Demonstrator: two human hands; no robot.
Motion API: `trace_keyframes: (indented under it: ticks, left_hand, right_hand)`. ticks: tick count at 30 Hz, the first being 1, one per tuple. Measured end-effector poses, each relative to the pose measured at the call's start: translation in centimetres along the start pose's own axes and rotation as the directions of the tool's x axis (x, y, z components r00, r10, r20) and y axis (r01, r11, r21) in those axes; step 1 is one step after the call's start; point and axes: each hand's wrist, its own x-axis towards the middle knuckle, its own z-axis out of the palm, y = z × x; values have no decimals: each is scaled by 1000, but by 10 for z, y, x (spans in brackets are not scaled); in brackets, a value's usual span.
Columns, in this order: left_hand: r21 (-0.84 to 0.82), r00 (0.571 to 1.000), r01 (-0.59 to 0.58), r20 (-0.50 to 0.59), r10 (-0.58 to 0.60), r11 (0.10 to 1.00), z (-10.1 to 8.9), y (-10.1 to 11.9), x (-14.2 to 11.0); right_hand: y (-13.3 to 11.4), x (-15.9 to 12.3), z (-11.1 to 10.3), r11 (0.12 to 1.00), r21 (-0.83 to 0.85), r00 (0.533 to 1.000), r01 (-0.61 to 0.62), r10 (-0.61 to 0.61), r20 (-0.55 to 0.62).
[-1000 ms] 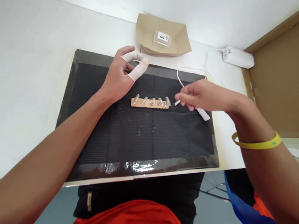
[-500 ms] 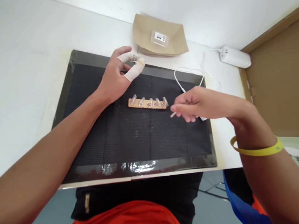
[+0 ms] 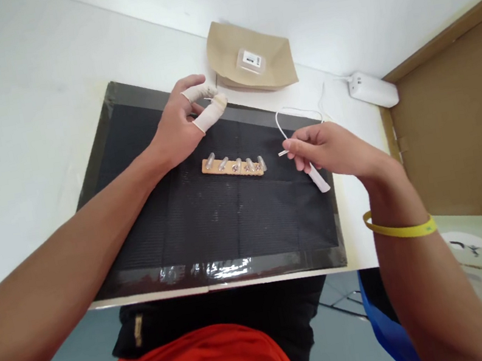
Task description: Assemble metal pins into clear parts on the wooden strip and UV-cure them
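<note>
My left hand [image 3: 187, 118] is over the far part of the black mat [image 3: 173, 216], with pale finger cots on thumb and index finger. Those two fingertips are pinched together; a thin whitish sliver shows between them, too small to name. My right hand [image 3: 316, 149] pinches a short, thin, silvery stick [image 3: 283, 153] that points left. Under this hand lies a white pen-shaped device [image 3: 319, 181], partly covered, with a white cable [image 3: 278, 122] at its far end. Between the hands, a tan strip [image 3: 226, 170] carries several clear nail tips [image 3: 210, 160] standing at a slant.
A brown paper tray [image 3: 219, 48] at the back holds a small clear box [image 3: 250, 61] with a white label. To the right are a white power block [image 3: 372, 89] and a cardboard panel [image 3: 462, 149]. The mat's near edge has shiny tape.
My right hand has moved away from me with the silvery stick, uncovering more of the white device. The left hand keeps its pinch. The whole view has shifted slightly.
</note>
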Motion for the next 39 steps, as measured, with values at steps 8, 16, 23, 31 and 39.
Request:
trace_keyframes:
  ticks: [8, 16, 23, 31, 39]
  left_hand:
    - [16, 998, 52, 34, -52, 999, 0, 6, -2]
    - [7, 999, 44, 2, -44, 999, -1, 4, -2]
    - [81, 999, 26, -33, -23, 996, 6, 18, -10]
    - [110, 999, 29, -22, -26, 994, 7, 23, -12]
    - [146, 999, 46, 0, -46, 988, 9, 29, -13]
  right_hand:
    - [-3, -20, 10, 999, -14, 873, -51, 51, 486]
    - [11, -18, 40, 844, 524, 849, 116, -358, 388]
    - [11, -5, 76, 520, 826, 693, 217, -678, 245]
    - [13, -9, 94, 471, 874, 799, 121, -568, 195]
    - [5, -11, 90, 505, 846, 760, 169, -614, 215]
